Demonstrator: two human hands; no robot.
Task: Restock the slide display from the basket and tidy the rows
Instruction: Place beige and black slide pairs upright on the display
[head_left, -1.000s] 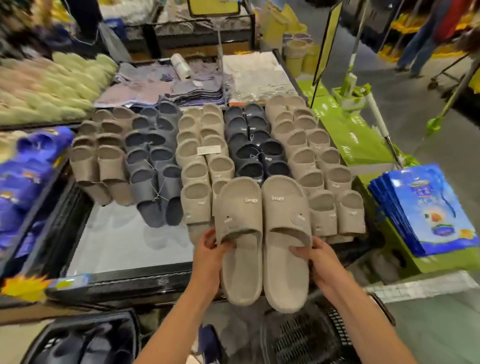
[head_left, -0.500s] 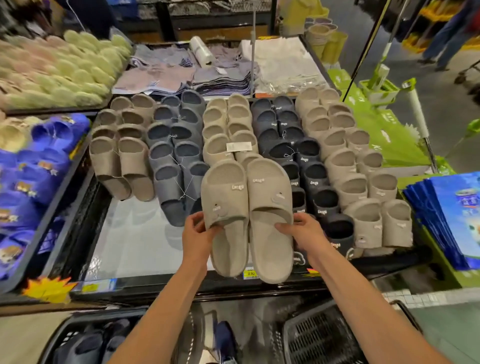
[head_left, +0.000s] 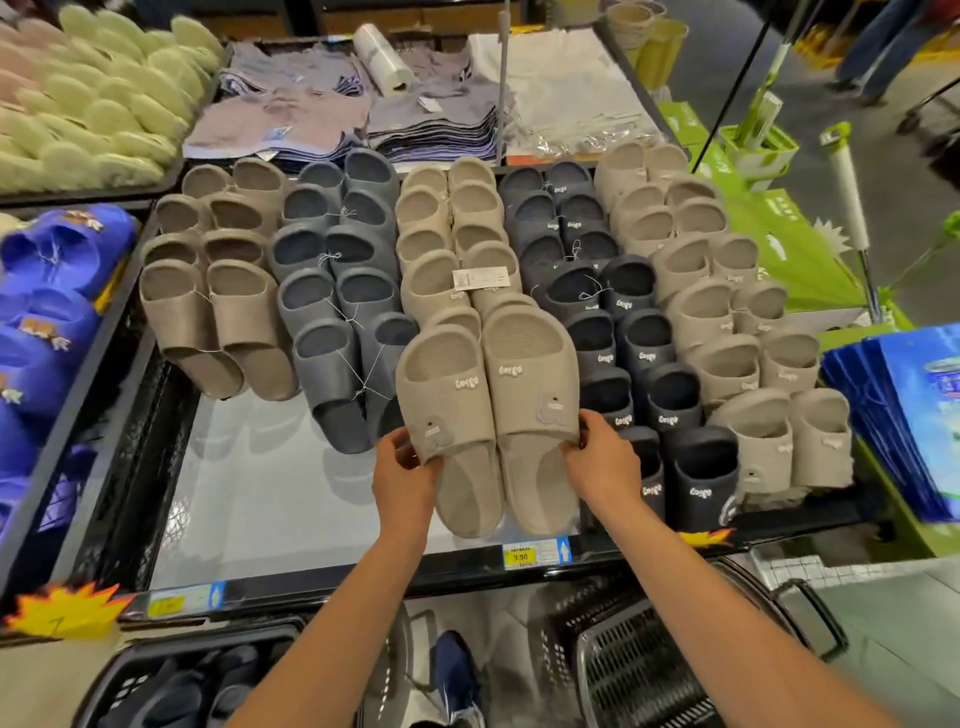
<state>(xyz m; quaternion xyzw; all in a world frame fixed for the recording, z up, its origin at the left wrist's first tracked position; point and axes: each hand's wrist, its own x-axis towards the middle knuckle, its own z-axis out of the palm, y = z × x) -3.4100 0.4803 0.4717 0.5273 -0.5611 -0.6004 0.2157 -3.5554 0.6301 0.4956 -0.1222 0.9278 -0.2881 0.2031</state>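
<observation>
**Beige pair held at the near end of the middle row**

Lower frame, a basket (head_left: 644, 670) stands below the table (head_left: 249, 478) edge. Above it, the left hand (head_left: 402, 475) and right hand (head_left: 605, 462) each pinch an outer strap edge of the beige slide pair (head_left: 524, 400). The pair sits squarely between them, equally near both, heels toward the person. Its long axis runs up-frame, in line with the beige row (head_left: 447, 213) just beyond, which its toes overlap.

Bright overhead store light, glare on tray floor (head_left: 249, 467), edges warped, blurred
</observation>
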